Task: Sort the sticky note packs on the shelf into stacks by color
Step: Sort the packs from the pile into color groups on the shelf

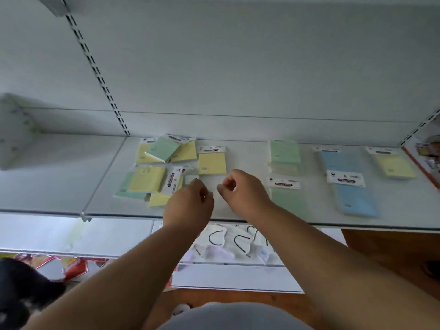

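A mixed pile of yellow and green sticky note packs point(157, 170) lies at the shelf's left. One yellow pack point(212, 163) sits alone beside it. Further right are a green stack point(284, 153) with another green pack point(289, 201) in front, a blue stack point(340, 160) with a blue pack point(354, 198) in front, and a yellow stack point(392, 163). My left hand point(190, 206) has curled fingers at the pile's right edge, against a pale pack point(191, 179); whether it holds that pack is hidden. My right hand point(240, 189) hovers as a fist with nothing in it.
The white shelf point(238, 216) has a slotted upright point(100, 77) on its back panel and a bracket point(14, 129) at the left. Red printed goods point(428, 158) border the right end. A lower shelf carries white packaged items point(226, 241). A dark object point(21, 287) sits bottom left.
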